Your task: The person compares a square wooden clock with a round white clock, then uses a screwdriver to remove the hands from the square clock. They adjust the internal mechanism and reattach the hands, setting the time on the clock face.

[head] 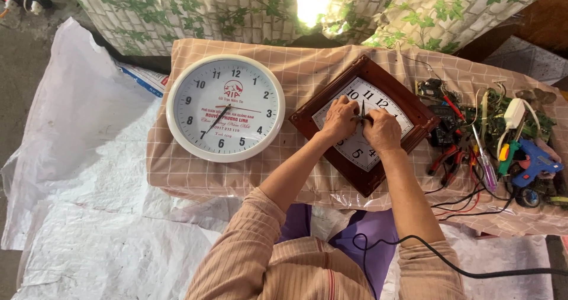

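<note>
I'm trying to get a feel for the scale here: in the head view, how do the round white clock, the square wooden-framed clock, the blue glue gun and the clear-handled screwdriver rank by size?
Largest to smallest, as they look:
1. Square wooden-framed clock and round white clock: too alike to rank, and the hands cover part of the square one.
2. Blue glue gun.
3. Clear-handled screwdriver: as long, but far slimmer.

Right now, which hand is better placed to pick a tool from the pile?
Probably the right hand: both hands rest on the square clock, left hand farther away, and the tool pile lies on the right side.
</note>
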